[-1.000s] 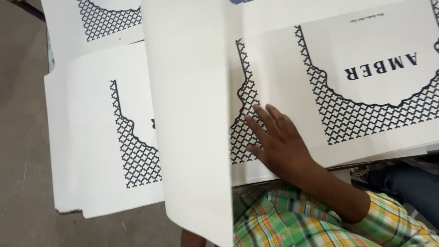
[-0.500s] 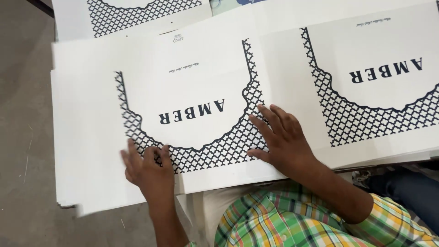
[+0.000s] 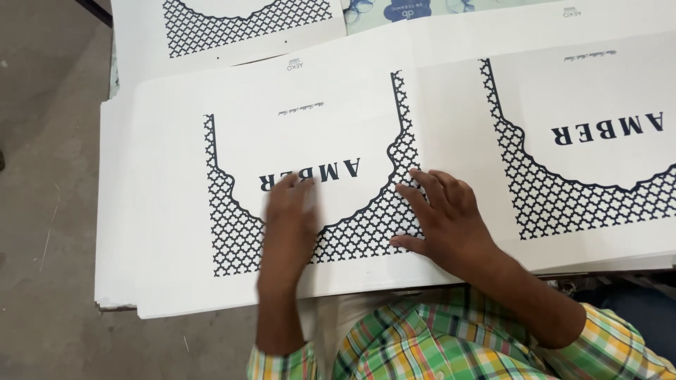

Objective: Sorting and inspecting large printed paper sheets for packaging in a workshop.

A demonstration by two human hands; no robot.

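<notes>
Top printed sheet (image 3: 176, 211) lies flat under both hands: left hand (image 3: 292, 211) blurred, right hand (image 3: 443, 218) splayed flat, neither grip holding anything.

Plaid shirt sleeves (image 3: 451, 345) — green, yellow, orange, white — bare hands.

White sheet (image 3: 176, 211), black lattice; plaid sleeve (image 3: 422, 345)

The printed sheet (image 3: 282, 127) is seen as smooth, matt white paperboard with a black lattice pattern. Left of it, the floor (image 3: 49, 211) looks like rough grey concrete; below it, a checked cloth sleeve (image 3: 620, 345) is worn.
</notes>
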